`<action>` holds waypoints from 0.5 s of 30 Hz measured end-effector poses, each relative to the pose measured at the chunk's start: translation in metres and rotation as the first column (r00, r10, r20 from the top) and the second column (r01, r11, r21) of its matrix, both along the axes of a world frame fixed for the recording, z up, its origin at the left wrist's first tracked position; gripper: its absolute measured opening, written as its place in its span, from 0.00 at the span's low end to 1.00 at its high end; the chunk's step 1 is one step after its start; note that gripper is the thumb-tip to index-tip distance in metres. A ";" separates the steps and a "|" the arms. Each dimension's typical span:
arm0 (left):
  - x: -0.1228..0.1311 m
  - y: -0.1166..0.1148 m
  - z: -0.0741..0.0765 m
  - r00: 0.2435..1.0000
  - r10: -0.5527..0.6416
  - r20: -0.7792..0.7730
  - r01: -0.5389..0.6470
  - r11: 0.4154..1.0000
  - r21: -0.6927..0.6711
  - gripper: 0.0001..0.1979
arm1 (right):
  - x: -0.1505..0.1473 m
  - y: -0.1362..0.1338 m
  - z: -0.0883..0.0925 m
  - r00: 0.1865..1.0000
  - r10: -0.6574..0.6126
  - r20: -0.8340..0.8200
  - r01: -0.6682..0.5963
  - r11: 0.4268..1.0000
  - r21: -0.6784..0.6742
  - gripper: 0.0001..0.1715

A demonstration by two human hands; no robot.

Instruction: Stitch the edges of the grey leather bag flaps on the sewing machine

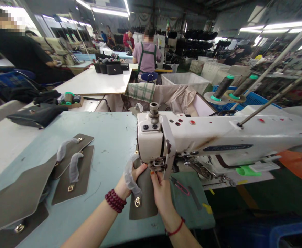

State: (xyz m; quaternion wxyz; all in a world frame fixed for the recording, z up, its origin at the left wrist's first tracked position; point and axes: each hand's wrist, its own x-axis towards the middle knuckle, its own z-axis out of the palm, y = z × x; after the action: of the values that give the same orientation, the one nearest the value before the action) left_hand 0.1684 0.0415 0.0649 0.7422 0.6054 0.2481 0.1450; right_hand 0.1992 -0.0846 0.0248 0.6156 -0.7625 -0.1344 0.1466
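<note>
A grey-brown leather bag panel [147, 203] lies under the needle area of a white sewing machine [149, 141]. My left hand [135, 174] grips its left edge near the machine head, thumb on top, partly behind the plastic-wrapped handle [129, 174]. On the right edge, my right hand [161, 187] pinches the panel close to the presser foot, which is mostly hidden. A gold buckle [137, 201] fixes the handle's near end. To the left lie several similar panels, one with a wrapped handle [74, 168] and another large plain panel [24, 189] on top of others.
Pink-handled snips [180, 186] lie on the pale blue table [109, 137] right of my hands. Thread cones [223, 88] stand behind the machine. A dark bag [37, 115] rests at the left. Co-workers sit farther back, one in a purple shirt [147, 57].
</note>
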 end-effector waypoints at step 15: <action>-0.014 0.020 -0.025 0.970 -0.243 0.007 0.239 0.947 -0.214 0.28 | 0.016 -0.008 0.009 0.996 -0.016 0.092 0.020 0.999 -0.049 0.25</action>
State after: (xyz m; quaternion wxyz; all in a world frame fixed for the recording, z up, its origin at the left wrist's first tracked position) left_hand 0.1542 0.0620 0.0402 0.8125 0.5496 0.1936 0.0199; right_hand 0.2149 -0.0931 0.0338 0.5908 -0.7848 -0.1520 0.1090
